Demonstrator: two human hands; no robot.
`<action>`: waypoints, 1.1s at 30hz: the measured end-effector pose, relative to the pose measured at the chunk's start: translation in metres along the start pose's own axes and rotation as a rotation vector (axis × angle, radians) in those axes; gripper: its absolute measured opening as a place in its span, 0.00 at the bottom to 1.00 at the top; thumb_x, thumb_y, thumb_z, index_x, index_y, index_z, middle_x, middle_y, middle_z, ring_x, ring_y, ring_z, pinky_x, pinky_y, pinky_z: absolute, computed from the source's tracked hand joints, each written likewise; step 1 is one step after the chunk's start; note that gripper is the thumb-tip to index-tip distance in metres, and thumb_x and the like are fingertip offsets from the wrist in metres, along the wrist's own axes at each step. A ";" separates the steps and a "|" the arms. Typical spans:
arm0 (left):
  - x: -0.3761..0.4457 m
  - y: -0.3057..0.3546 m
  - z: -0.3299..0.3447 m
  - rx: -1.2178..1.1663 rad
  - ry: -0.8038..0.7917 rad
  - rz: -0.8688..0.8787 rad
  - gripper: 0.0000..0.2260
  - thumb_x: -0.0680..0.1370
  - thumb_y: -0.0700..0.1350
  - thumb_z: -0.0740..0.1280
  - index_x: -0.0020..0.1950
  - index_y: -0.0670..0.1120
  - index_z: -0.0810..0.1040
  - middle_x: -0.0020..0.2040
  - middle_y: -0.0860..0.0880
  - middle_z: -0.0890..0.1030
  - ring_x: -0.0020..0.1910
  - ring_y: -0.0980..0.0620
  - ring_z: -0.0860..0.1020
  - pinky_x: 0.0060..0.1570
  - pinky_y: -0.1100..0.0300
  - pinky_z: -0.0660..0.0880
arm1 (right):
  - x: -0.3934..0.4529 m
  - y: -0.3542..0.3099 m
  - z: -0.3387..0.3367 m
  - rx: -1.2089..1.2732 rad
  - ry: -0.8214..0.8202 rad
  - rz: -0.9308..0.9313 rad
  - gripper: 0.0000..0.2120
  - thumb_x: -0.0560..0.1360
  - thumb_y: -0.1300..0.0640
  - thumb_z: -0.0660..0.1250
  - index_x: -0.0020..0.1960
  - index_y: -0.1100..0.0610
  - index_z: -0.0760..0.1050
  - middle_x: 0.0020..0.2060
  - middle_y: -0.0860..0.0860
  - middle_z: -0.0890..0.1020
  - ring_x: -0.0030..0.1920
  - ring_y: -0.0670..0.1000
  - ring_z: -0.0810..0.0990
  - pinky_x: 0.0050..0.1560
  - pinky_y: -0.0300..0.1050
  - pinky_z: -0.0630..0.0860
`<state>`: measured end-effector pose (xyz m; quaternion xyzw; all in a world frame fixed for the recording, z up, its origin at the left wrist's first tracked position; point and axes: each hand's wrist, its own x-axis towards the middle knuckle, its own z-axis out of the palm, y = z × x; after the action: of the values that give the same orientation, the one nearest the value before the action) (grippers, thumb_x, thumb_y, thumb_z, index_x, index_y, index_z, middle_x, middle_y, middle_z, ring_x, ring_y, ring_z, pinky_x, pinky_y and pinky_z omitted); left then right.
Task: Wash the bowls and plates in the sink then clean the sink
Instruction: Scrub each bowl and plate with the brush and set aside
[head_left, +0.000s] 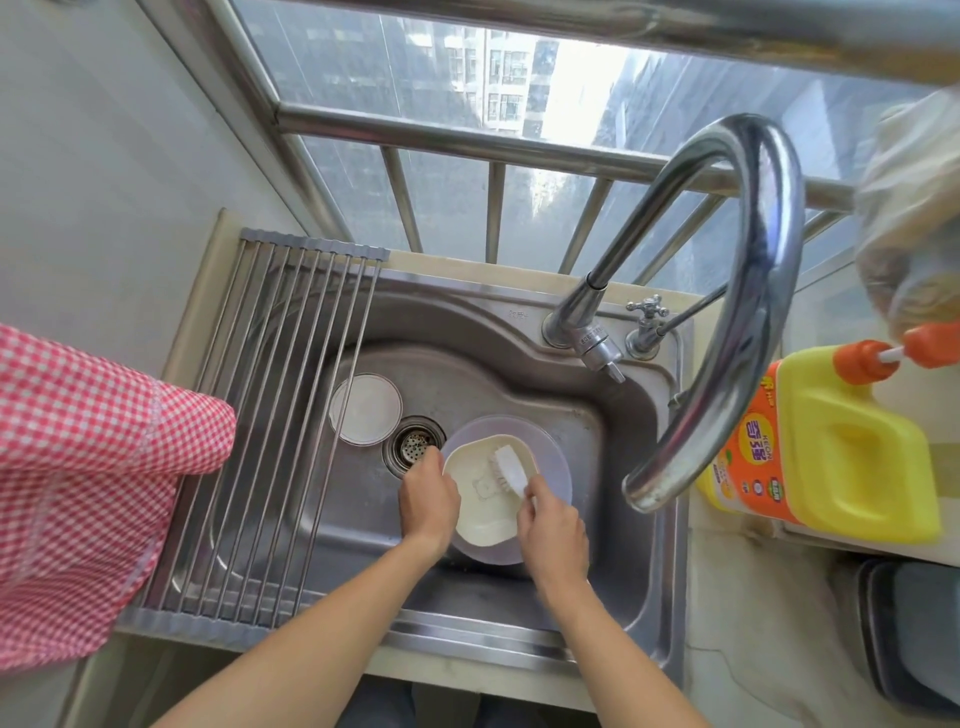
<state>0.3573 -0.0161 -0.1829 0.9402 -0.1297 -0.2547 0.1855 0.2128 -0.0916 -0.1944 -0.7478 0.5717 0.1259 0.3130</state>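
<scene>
Sink (597, 597) of steel fills the view, a roll-up drying rack (291, 415) laid across its left part and a curved tap (748, 291) arching over the right. Inside, a translucent bowl (558, 467) sits right of the drain (414, 444), a cream dish (480, 512) nested in it — a small white plate (366, 410) lies apart, left of the drain. Left hand (428, 501) grips the dish's rim; right hand (553, 535) has its fingers curled round a white brush (511, 467) — bristles down in the dish
</scene>
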 end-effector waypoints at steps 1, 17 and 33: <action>0.000 0.001 0.000 0.004 -0.001 -0.003 0.06 0.76 0.34 0.60 0.42 0.44 0.70 0.39 0.44 0.77 0.37 0.40 0.71 0.36 0.54 0.63 | -0.005 -0.008 -0.001 -0.009 -0.009 -0.065 0.14 0.81 0.46 0.57 0.56 0.54 0.75 0.44 0.57 0.82 0.47 0.64 0.80 0.40 0.48 0.67; 0.001 0.001 -0.007 -0.066 -0.080 -0.056 0.09 0.73 0.31 0.58 0.40 0.45 0.68 0.37 0.45 0.74 0.36 0.41 0.70 0.36 0.55 0.63 | -0.034 0.004 -0.051 -0.236 -0.280 -0.256 0.06 0.81 0.55 0.57 0.56 0.50 0.70 0.43 0.55 0.76 0.47 0.64 0.78 0.42 0.51 0.72; -0.004 -0.011 -0.005 -0.119 -0.055 -0.104 0.08 0.70 0.31 0.58 0.41 0.44 0.69 0.37 0.44 0.76 0.35 0.42 0.70 0.31 0.53 0.63 | -0.029 -0.015 -0.036 -0.336 -0.119 -0.178 0.15 0.79 0.65 0.54 0.61 0.50 0.66 0.46 0.57 0.80 0.48 0.63 0.80 0.41 0.51 0.68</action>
<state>0.3586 -0.0036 -0.1813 0.9255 -0.0706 -0.2970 0.2241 0.2115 -0.0887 -0.1453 -0.8284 0.4548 0.2352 0.2271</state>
